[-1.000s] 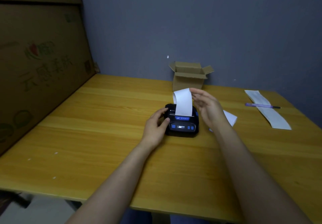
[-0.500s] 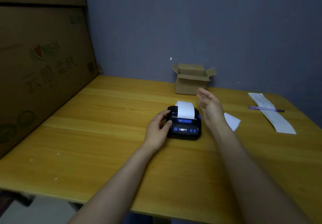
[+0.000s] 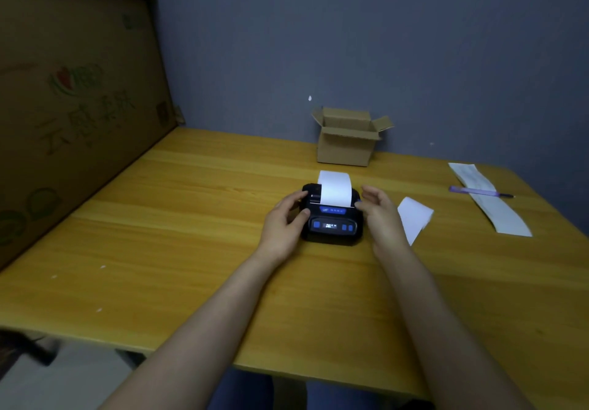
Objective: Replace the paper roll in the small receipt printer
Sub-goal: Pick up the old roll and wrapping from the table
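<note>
— Moved? Right hand (image 3: 381,215) lowered beside receipt printer (image 3: 331,218), fingers loosely spread, pinching nothing.
— Left hand (image 3: 285,221)? Clasping printer's left side. Paper strip (image 3: 335,191) up; mid-table (image 3: 191,250).

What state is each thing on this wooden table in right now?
Small black receipt printer: lid shut, display lit.
White paper strip: sticking up from the printer's slot.
Left hand: gripping the printer's left side.
Right hand: open, beside the printer's right side.
Small brown cardboard box: flaps open.
Loose white paper piece: lying curled.
Long white receipt: lying flat.
Purple pen: lying across that receipt.
</note>
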